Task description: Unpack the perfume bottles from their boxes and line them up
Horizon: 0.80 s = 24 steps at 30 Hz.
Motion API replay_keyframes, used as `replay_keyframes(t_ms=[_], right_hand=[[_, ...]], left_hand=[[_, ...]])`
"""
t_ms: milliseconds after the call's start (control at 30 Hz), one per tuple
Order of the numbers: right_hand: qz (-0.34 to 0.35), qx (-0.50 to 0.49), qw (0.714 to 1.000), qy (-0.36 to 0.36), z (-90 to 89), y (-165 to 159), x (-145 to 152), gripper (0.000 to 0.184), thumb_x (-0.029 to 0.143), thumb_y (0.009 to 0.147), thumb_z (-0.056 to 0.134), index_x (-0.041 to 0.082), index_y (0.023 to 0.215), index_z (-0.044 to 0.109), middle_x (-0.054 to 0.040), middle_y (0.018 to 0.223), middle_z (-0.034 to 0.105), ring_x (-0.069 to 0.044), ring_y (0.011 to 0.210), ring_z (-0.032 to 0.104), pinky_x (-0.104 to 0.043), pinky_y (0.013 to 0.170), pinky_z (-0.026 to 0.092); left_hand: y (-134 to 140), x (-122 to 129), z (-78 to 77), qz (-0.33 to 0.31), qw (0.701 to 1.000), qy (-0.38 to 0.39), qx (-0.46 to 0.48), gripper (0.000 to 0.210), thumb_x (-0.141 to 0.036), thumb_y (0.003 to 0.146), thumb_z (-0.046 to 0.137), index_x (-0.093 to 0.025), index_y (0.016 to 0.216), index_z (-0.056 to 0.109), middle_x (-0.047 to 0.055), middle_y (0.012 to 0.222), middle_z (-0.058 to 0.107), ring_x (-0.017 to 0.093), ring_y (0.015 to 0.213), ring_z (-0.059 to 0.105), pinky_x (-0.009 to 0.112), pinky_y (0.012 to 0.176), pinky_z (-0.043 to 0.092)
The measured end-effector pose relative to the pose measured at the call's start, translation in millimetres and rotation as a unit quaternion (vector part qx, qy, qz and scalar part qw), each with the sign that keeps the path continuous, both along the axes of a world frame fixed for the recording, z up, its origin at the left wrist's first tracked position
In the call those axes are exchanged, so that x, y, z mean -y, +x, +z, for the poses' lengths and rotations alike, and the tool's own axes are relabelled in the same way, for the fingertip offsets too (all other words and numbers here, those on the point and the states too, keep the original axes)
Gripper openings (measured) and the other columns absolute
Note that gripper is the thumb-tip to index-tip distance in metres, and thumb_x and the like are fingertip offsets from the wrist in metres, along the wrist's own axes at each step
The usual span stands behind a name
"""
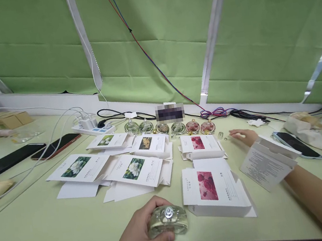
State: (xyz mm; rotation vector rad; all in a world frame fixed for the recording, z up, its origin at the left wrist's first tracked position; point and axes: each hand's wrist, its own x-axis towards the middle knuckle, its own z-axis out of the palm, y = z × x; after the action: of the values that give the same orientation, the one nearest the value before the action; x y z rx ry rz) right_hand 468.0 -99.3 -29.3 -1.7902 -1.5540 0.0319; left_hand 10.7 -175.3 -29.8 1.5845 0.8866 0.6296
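Observation:
Near the table's front edge, my left hand (pixel 147 226) is wrapped around a round clear glass perfume bottle (pixel 166 225). Its metal spray neck is bare and points up toward me. My right hand (pixel 243 137) reaches far forward on the right, fingers stretched out, close to small clear caps (pixel 221 136) on the table. Across my right wrist and forearm stands an open white carton (pixel 267 164) with printed text, hiding part of the arm; how it is supported I cannot tell. Between my hands lies a white carton with a pink rose picture (pixel 207 185).
Flattish white cartons with flower pictures (pixel 138 169) lie left of centre, another rose carton (pixel 200 145) farther back. Several round bottles (pixel 177 128) line the back. Phones (pixel 298 144), a power strip (pixel 93 128) and cables (pixel 160 72) surround them.

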Motion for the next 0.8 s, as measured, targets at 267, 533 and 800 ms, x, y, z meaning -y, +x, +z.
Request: replay_keyframes(t_ms=[267, 533, 800], right_hand=[[-0.142, 0.021, 0.894, 0.425, 69.8, -96, 127, 0.022, 0.033, 0.085, 0.049, 0.018, 0.097, 0.060, -0.0093, 0.089, 0.061, -0.025, 0.084, 0.060, -0.041, 0.077, 0.046], [0.218, 0.071, 0.964, 0.138, 16.4, -277, 154, 0.058, 0.043, 0.076, 0.059, 0.017, 0.124, 0.039, -0.0122, 0.108, 0.059, -0.026, 0.094, 0.057, -0.036, 0.078, 0.050], [0.277, -0.019, 0.956, -0.097, 12.4, -287, 139, 0.037, 0.030, 0.077, 0.060, 0.019, 0.111, 0.054, -0.0073, 0.093, 0.061, -0.022, 0.083, 0.058, -0.034, 0.073, 0.050]], left_hand=[[1, 0, -6.3, -0.018, 1.000, -0.016, 0.011, 0.033, -0.027, 0.061, 0.072, -0.018, 0.088, 0.054, 0.002, 0.081, 0.059, 0.017, 0.074, 0.053, 0.023, 0.064, 0.040], [5, 7, 3.1, 0.007, 0.998, -0.042, 0.042, 0.038, -0.034, 0.056, 0.076, -0.017, 0.083, 0.054, 0.000, 0.073, 0.057, 0.016, 0.069, 0.051, 0.022, 0.060, 0.038], [1, -2, -5.7, -0.078, 0.990, -0.093, 0.069, 0.057, -0.036, 0.054, 0.082, -0.023, 0.102, 0.053, 0.002, 0.090, 0.060, 0.021, 0.086, 0.054, 0.026, 0.072, 0.041]])
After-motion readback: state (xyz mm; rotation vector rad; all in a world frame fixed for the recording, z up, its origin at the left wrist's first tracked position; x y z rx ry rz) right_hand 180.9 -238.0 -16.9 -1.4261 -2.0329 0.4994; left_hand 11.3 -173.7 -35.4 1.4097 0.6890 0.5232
